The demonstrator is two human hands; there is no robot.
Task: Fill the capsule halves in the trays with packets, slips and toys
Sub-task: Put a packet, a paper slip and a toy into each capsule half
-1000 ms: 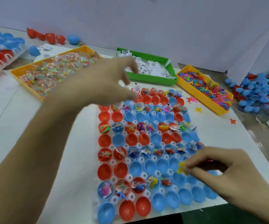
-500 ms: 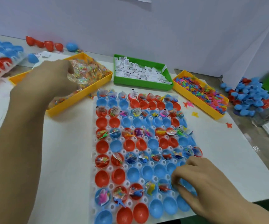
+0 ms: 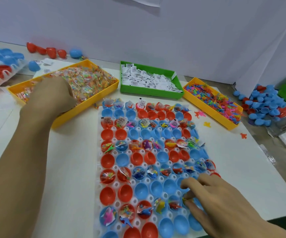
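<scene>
Left hand point(image 3: 52, 95) has moved from above white capsule tray point(image 3: 96, 177) into yellow packet bin point(image 3: 85, 107), grip clenched on packets. Right hand point(image 3: 212, 201) now pinching yellow toy point(image 3: 185, 200) into blue half. Next packet load likely imminent.

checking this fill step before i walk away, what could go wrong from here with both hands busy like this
The left hand is dug into the heaped packets in the yellow bin; some could spill over its rim. The right hand pinches a yellow toy over the capsule tray; it might knock filled halves nearby. Toys already lie loose on the table.
</scene>
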